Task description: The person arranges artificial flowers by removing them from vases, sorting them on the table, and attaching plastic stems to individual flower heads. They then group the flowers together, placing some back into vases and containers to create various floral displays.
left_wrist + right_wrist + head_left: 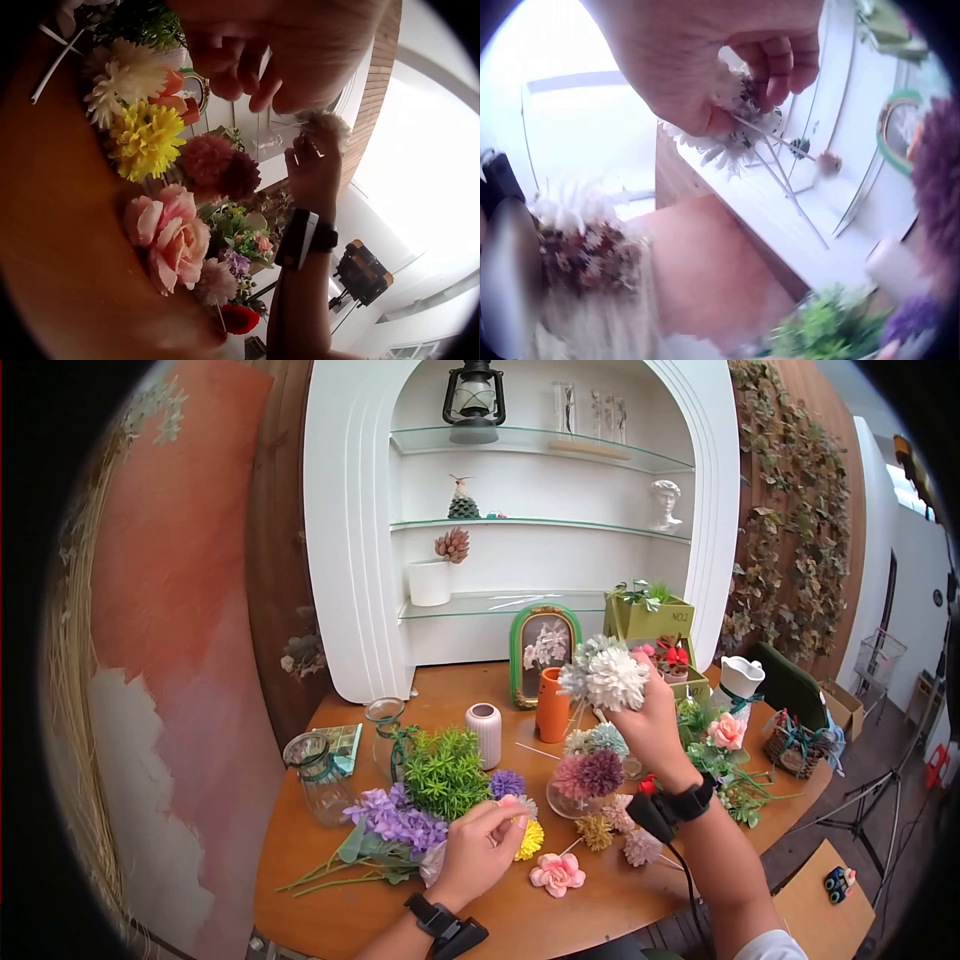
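My right hand (650,725) is raised over the table and pinches a bunch of white and pale flowers (612,678) just below the heads. In the right wrist view, thin white stems (784,180) hang out below the fingers (769,75). Low over the table, my left hand (478,855) hovers beside the yellow flower (530,840), its fingers loosely bent. The left wrist view shows nothing between those fingers (244,67). A pink flower (557,873) lies right of this hand, and purple blossoms (400,818) lie to its left.
Two glass jars (322,785), a pink ribbed vase (484,735) and an orange vase (551,705) stand behind the flowers. Green foliage (445,772) lies centre-left. A white pitcher (738,688) and wicker basket (795,748) are at the right, a green-framed mirror (518,660) at the back.
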Motion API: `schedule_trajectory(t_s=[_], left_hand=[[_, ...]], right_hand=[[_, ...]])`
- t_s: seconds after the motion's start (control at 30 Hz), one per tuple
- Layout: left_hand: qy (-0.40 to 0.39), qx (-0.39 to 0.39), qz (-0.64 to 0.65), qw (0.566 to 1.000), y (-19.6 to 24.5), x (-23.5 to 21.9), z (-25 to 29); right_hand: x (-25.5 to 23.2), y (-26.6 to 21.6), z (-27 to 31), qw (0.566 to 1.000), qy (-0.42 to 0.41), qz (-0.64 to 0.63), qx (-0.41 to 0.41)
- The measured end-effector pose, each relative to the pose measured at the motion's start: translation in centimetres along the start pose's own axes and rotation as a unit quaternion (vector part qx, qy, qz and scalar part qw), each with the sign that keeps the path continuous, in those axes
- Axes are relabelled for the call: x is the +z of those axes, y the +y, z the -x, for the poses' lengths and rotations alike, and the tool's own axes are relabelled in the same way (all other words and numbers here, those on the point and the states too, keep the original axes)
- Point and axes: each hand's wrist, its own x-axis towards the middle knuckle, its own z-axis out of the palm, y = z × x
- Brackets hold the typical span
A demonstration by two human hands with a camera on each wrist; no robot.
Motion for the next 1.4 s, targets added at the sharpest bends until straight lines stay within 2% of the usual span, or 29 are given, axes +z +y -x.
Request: schedule_trajectory(t_s=[0.07,0.13,0.17,0.2,0.23,0.3,0.37,0.43,0.47,0.5,0.57,0.6,0.67,0.7,0.77,0.9,1.1,1.17,1.23,1.27,1.3,1.37,1.4], left_hand=[[0.026,0.001,0.015,1.000,-0.3,0.1,-0.2],[0.054,0.000,0.026,0.998,-0.5,0.2,-0.1],[0.025,-0.027,0.160,0.986,-0.5,0.3,0.0],[-0.004,-0.053,0.290,0.956,-0.5,0.3,0.1],[-0.001,-0.054,0.286,0.957,-0.6,0.3,0.3],[-0.122,-0.049,0.226,0.965,-1.2,0.5,0.8],[-0.101,-0.057,0.224,0.968,-1.5,0.7,0.9],[-0.201,-0.174,0.172,0.949,-0.5,-0.5,0.5],[-0.156,-0.171,0.136,0.963,-0.1,-0.2,0.6],[-0.159,-0.173,0.134,0.963,-0.4,-0.1,0.7],[-0.134,-0.124,0.151,0.971,-1.0,0.2,1.0],[-0.139,-0.128,0.152,0.970,-0.8,0.1,0.9],[-0.173,-0.093,0.094,0.976,0.4,-0.2,0.7],[-0.180,-0.094,0.094,0.975,0.8,-0.2,0.7],[-0.220,-0.107,0.177,0.953,1.3,0.0,0.6],[-0.261,-0.132,0.150,0.944,0.8,0.1,0.8],[-0.266,-0.150,0.171,0.937,0.7,-0.2,1.2],[-0.294,-0.199,0.193,0.915,0.2,-0.5,1.2],[-0.298,-0.183,0.177,0.920,-0.1,-0.5,1.2],[-0.300,-0.168,0.162,0.925,-0.2,-0.4,1.1],[-0.301,-0.167,0.161,0.925,-0.3,-0.3,1.2],[-0.258,-0.157,0.147,0.942,-0.5,-0.2,1.3],[-0.259,-0.156,0.145,0.942,-0.3,-0.1,1.1]], right_hand=[[0.2,-1.0,1.1,0.977,-0.058,-0.198,0.058],[0.7,-2.5,2.9,0.942,-0.103,-0.290,0.135],[1.1,-2.6,3.9,0.928,-0.127,-0.313,0.158],[1.6,-2.5,4.9,0.930,-0.143,-0.302,0.154],[2.1,-2.5,5.8,0.932,-0.157,-0.290,0.150],[3.1,-3.1,7.1,0.925,-0.166,-0.304,0.158],[3.8,-2.8,8.1,0.925,-0.167,-0.295,0.174],[3.9,-2.4,8.6,0.917,-0.181,-0.303,0.184],[3.8,-2.2,8.7,0.911,-0.195,-0.307,0.195],[3.8,-2.5,8.8,0.910,-0.193,-0.309,0.198],[3.5,-3.5,8.6,0.954,-0.125,-0.230,0.150],[3.3,-3.5,8.6,0.953,-0.122,-0.229,0.155],[2.9,-3.3,8.5,0.962,-0.117,-0.235,0.080],[2.4,-3.2,8.1,0.962,-0.112,-0.234,0.084],[1.3,-3.0,7.6,0.945,-0.257,-0.201,0.037],[0.9,-1.3,8.1,0.934,-0.318,-0.158,0.046],[1.3,-1.1,8.7,0.957,-0.246,-0.155,0.016],[0.9,-1.0,8.6,0.961,-0.220,-0.168,0.006],[-0.1,-1.0,8.0,0.946,-0.121,-0.243,0.177],[-0.4,-0.8,8.0,0.934,-0.079,-0.282,0.205],[-0.7,-0.8,7.9,0.934,-0.078,-0.282,0.204],[-1.4,-0.7,7.6,0.957,-0.025,-0.229,0.177],[-1.5,-0.3,7.6,0.972,-0.030,-0.173,0.156]])
